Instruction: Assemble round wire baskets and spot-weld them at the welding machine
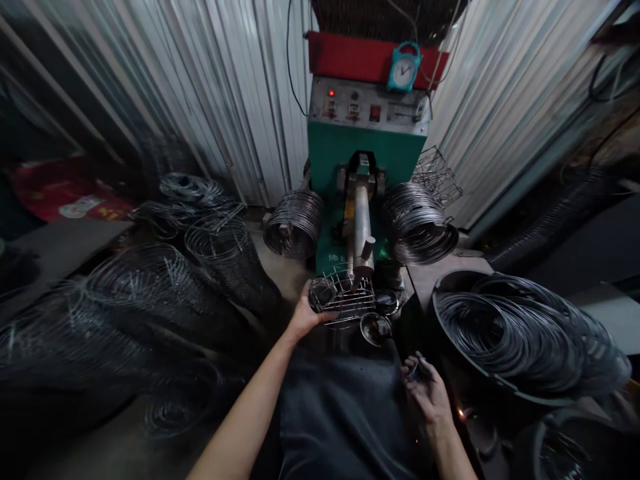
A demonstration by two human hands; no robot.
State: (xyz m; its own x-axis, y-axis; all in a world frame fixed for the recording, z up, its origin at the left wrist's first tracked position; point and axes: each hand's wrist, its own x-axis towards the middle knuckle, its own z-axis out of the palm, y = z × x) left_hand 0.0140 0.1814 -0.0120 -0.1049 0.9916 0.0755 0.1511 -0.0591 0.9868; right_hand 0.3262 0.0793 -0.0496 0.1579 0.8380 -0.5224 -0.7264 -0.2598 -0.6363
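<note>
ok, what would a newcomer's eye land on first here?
Probably the green machine at top center, with a turquoise clock against the red panel above. Near its metal arm, the left hand holds a wire rack; a heap of wire rings lies at right.

Two bare hands: one left hand (306, 317), one right hand (425, 390). One green metal machine (325, 150) with one grey metal control panel (319, 110), one glowing red lamp (331, 93). One teal round-faced clock (403, 69). Two bundles of silver wire rings, one on the left (295, 217), one on the right (417, 217). One silver wire grid (351, 305). At least two small round metal dishes (376, 329). One wide black round tub (510, 386) of grey wire rings (500, 327), too many to count.
</note>
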